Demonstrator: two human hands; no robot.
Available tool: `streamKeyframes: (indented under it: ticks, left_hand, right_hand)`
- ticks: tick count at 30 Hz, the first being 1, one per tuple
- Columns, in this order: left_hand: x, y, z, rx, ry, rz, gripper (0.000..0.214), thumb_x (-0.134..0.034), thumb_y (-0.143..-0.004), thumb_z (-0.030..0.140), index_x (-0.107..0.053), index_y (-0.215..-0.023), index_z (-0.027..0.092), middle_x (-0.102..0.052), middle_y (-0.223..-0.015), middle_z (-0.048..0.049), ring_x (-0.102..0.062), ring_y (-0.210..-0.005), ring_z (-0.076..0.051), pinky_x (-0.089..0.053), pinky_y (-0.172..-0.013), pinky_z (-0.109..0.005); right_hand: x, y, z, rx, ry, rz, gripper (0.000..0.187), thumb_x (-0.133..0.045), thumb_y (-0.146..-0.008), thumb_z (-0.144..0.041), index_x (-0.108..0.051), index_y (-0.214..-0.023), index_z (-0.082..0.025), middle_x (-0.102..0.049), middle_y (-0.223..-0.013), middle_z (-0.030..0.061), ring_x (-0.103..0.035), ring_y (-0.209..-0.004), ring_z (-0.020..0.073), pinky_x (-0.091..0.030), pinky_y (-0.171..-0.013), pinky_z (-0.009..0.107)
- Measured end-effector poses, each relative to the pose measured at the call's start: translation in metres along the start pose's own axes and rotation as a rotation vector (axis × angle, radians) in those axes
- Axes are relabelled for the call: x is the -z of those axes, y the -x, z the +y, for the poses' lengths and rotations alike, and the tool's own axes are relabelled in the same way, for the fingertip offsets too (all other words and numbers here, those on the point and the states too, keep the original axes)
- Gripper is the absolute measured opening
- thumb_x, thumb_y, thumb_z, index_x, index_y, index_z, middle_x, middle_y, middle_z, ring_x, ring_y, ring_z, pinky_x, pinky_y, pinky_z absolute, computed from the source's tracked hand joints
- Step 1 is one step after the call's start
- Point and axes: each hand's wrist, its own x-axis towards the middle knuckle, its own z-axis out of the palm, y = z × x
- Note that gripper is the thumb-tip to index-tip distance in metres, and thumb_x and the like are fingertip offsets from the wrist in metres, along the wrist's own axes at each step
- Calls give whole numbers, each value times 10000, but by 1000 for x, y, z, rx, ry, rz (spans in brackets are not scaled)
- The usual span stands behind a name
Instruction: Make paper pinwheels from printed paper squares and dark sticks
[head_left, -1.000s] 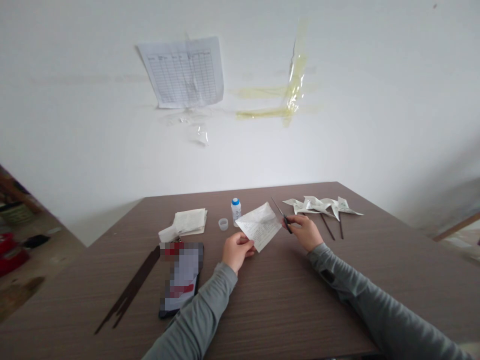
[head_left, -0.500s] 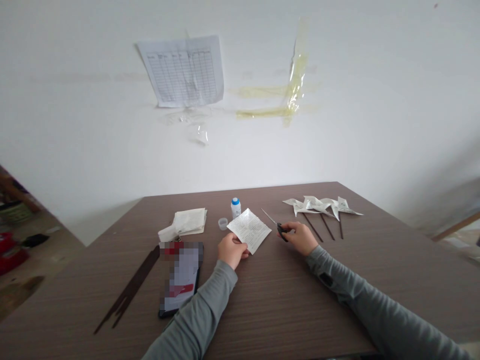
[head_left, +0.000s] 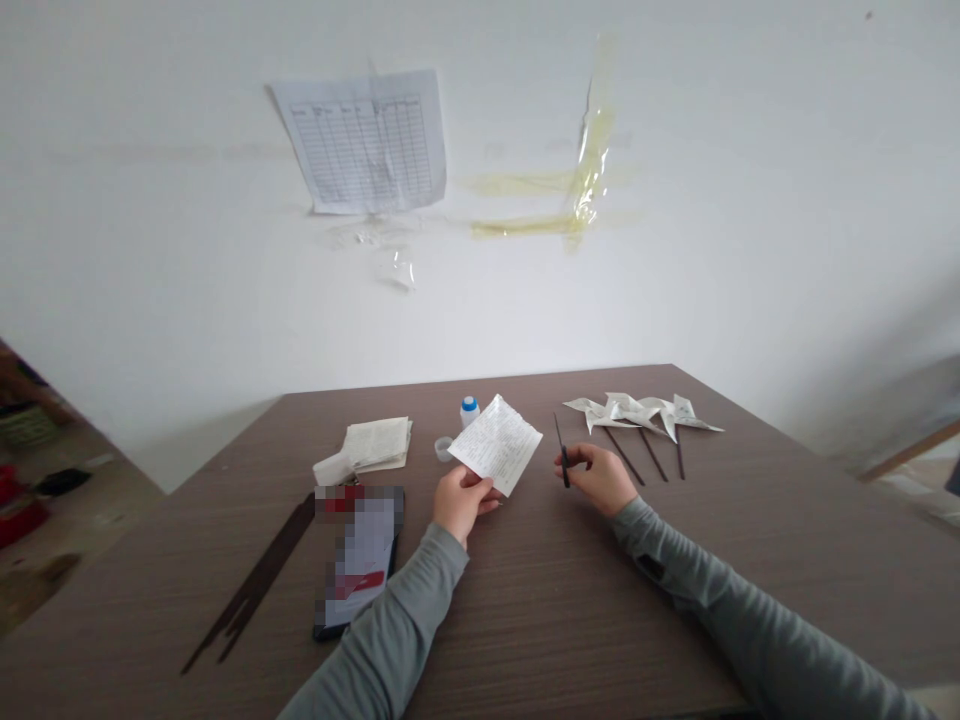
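Between thumb and fingers, my left hand [head_left: 460, 502] pinches the lower corner of a square printed paper sheet [head_left: 496, 445], tilted above the table. To its right, my right hand [head_left: 600, 478] grips the dark handles of a pair of scissors [head_left: 564, 460]. Their thin blades point up and away, apart from the paper, and look closed. Behind the sheet stands a white bottle with a blue cap [head_left: 469, 410], partly hidden by the paper. A small clear plastic cup [head_left: 443, 449] sits just left of the sheet.
Paper pinwheels [head_left: 637, 412] on dark sticks lie at the back right. At left are a stack of paper squares [head_left: 379, 443], a whitish piece [head_left: 334, 469], several dark sticks [head_left: 259, 580] and a phone [head_left: 367, 560]. The brown table [head_left: 562, 620] meets a wall behind.
The paper sheet has been lifted and tilted slightly by my left hand. My right hand has turned the scissors, so the blades now point more upright.
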Motion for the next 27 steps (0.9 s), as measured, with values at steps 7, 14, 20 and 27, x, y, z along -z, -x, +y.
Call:
streamKeyframes:
  ticks: [7,14,20,27]
  left_hand:
    - [1,4,5,-32,107,15,367,-1005,-893,-133,-797,-792,152,-848,-745,-24,-852,-622,-160,-670,-532,-180]
    - [3,3,6,-61,163,32,368,-1083,-825,-60,-796,-795,169,-859,-768,-17,-875,-654,-172,-673,-545,-178]
    - [4,1,5,-86,196,39,341,-1106,-782,9,-810,-786,178,-862,-771,-18,-882,-688,-184,-695,-573,-196]
    - [7,-1,6,-116,231,36,338,-1145,-721,90,-827,-789,182,-865,-769,-17,-892,-714,-201,-726,-611,-227]
  right_hand:
    - [-9,6,-4,-38,-167,-58,370,-1039,-732,-288,-684,-824,-341,-968,-930,87,-938,-954,400,-738,-891,505]
    - [-14,8,-2,-32,-190,-145,556,-1034,-764,-363,-777,-1253,-302,-984,-946,16,-871,-801,293,-706,-879,459]
    - [-17,11,-1,27,-125,-275,498,-955,-866,-374,-969,-1342,-230,-968,-958,44,-871,-876,293,-697,-912,450]
    - [-31,22,-3,-13,-164,-375,464,-863,-976,-477,-963,-1335,-201,-898,-867,50,-827,-824,281,-669,-812,410]
